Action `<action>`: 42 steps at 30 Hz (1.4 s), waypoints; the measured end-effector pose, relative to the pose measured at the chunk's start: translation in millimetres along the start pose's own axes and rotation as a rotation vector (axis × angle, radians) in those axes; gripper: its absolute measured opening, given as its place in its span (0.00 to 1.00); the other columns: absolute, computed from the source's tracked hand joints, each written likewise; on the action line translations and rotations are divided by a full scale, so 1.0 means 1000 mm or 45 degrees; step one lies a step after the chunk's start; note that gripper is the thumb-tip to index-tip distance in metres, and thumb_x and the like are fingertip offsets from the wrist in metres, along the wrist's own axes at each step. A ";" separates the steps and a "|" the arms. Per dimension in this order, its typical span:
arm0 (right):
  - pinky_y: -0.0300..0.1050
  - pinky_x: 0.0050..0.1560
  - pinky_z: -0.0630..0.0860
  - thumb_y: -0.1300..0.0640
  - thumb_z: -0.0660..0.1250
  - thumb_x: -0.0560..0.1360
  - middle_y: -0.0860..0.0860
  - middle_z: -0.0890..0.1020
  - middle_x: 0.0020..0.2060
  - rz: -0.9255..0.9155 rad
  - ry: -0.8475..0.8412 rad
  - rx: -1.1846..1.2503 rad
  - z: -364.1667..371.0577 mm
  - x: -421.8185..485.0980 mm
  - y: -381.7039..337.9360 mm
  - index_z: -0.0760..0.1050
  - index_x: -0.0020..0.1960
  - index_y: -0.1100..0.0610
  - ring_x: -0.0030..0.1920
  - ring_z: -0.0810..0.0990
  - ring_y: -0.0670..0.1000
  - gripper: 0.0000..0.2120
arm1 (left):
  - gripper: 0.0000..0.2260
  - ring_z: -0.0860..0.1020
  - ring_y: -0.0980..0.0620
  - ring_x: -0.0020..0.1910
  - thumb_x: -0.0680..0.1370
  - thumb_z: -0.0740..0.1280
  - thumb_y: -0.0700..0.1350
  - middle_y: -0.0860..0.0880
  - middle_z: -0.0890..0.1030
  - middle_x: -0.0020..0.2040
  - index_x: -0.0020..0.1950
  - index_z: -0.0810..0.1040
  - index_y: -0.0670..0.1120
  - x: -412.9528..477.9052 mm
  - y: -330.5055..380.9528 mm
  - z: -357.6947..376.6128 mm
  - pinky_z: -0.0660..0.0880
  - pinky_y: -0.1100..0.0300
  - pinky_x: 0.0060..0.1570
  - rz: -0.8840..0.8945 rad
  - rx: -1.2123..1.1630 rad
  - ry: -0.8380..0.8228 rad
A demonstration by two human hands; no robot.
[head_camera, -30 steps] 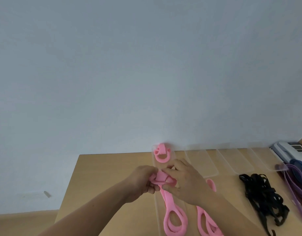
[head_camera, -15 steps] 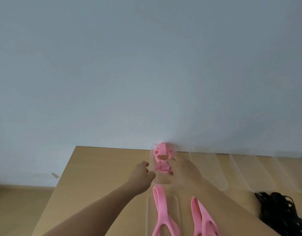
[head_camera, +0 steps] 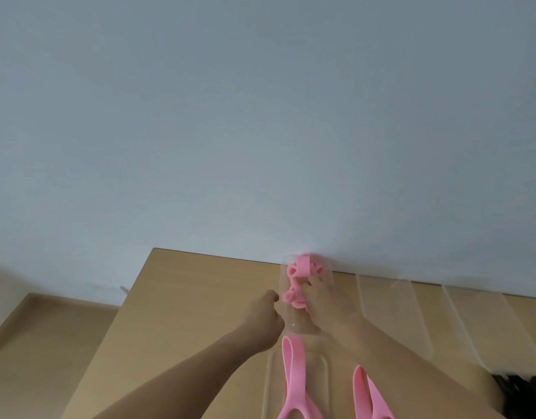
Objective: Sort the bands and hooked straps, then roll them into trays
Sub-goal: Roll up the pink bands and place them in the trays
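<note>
Head view: the right hand [head_camera: 321, 300] reaches into a long clear plastic tray [head_camera: 294, 323] whose far end meets the wall at the light wooden table's [head_camera: 200, 297] back edge, its fingers [head_camera: 310, 281] stretched fairly straight against a rolled pink elastic band [head_camera: 294, 297], just short of a second pink roll [head_camera: 303, 266] at the tray's far end. The left hand [head_camera: 265, 316] sits just outside the tray's left wall, fingers curled in an empty fist, bare wood running from it to the table's left edge.
</note>
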State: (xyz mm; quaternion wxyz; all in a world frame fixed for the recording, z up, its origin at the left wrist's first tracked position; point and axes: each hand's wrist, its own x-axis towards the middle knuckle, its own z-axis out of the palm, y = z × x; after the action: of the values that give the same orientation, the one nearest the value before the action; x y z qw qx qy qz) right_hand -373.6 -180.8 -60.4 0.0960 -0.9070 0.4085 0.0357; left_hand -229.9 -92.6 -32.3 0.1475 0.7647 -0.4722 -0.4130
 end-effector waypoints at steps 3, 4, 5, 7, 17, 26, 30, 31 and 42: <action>0.48 0.61 0.76 0.58 0.72 0.72 0.57 0.70 0.70 0.046 0.146 -0.119 -0.005 -0.010 -0.009 0.66 0.74 0.56 0.70 0.69 0.60 0.32 | 0.22 0.79 0.49 0.42 0.79 0.58 0.38 0.44 0.81 0.52 0.73 0.65 0.44 0.000 -0.002 -0.002 0.79 0.54 0.46 0.013 0.018 -0.015; 0.49 0.64 0.73 0.58 0.68 0.75 0.56 0.68 0.71 0.081 0.131 -0.119 -0.004 -0.013 -0.011 0.64 0.74 0.55 0.71 0.67 0.60 0.29 | 0.22 0.79 0.49 0.41 0.78 0.59 0.39 0.45 0.81 0.52 0.73 0.65 0.44 0.001 -0.004 -0.002 0.79 0.54 0.45 0.023 0.015 -0.018; 0.49 0.64 0.73 0.57 0.66 0.76 0.56 0.69 0.69 0.105 0.128 -0.137 -0.003 -0.017 -0.013 0.65 0.73 0.55 0.69 0.69 0.59 0.26 | 0.23 0.79 0.50 0.41 0.78 0.59 0.39 0.45 0.81 0.52 0.74 0.65 0.45 0.001 -0.005 -0.002 0.78 0.55 0.44 0.021 0.007 -0.042; 0.46 0.55 0.78 0.56 0.73 0.72 0.54 0.77 0.60 0.122 0.125 -0.145 -0.007 -0.022 -0.016 0.75 0.65 0.55 0.60 0.77 0.56 0.23 | 0.23 0.78 0.52 0.39 0.78 0.60 0.40 0.46 0.80 0.52 0.74 0.65 0.45 0.002 -0.006 -0.003 0.77 0.59 0.40 0.036 0.008 -0.062; 0.46 0.60 0.74 0.58 0.63 0.78 0.53 0.72 0.66 0.111 0.135 -0.060 -0.007 -0.033 -0.016 0.73 0.65 0.56 0.69 0.70 0.55 0.16 | 0.25 0.78 0.57 0.38 0.77 0.63 0.43 0.53 0.79 0.44 0.74 0.66 0.45 0.001 -0.012 -0.008 0.71 0.66 0.32 0.083 -0.083 -0.078; 0.49 0.63 0.70 0.52 0.65 0.76 0.48 0.74 0.65 0.188 0.279 0.006 -0.020 -0.047 -0.024 0.75 0.62 0.51 0.65 0.72 0.53 0.15 | 0.23 0.76 0.57 0.40 0.78 0.63 0.44 0.56 0.76 0.45 0.74 0.66 0.45 -0.005 -0.008 -0.026 0.69 0.66 0.33 0.176 -0.036 0.010; 0.47 0.59 0.74 0.55 0.65 0.76 0.49 0.77 0.61 0.193 0.368 0.156 -0.023 -0.064 -0.036 0.77 0.62 0.53 0.59 0.75 0.53 0.14 | 0.22 0.75 0.59 0.38 0.78 0.63 0.44 0.57 0.76 0.45 0.73 0.67 0.46 -0.018 -0.016 -0.029 0.69 0.66 0.32 0.209 -0.010 0.000; 0.45 0.60 0.73 0.54 0.63 0.78 0.47 0.76 0.61 0.172 0.371 0.182 -0.021 -0.069 -0.040 0.76 0.63 0.53 0.59 0.75 0.51 0.15 | 0.21 0.75 0.59 0.39 0.78 0.63 0.45 0.58 0.76 0.45 0.72 0.68 0.46 -0.022 -0.021 -0.028 0.69 0.66 0.33 0.220 0.021 -0.011; 0.41 0.41 0.72 0.51 0.62 0.77 0.45 0.75 0.43 0.624 0.099 0.493 0.005 -0.135 -0.095 0.72 0.41 0.50 0.40 0.74 0.46 0.07 | 0.12 0.79 0.48 0.48 0.75 0.62 0.45 0.48 0.83 0.52 0.54 0.80 0.45 -0.056 -0.067 -0.006 0.78 0.55 0.48 0.343 0.275 -0.330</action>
State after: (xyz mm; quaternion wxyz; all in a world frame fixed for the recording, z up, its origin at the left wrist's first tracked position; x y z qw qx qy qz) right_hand -392.0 -19.1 -31.9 0.2397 -0.7471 0.6175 -0.0555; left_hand -196.7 -12.3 -42.7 0.0568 0.6465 -0.6267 -0.4313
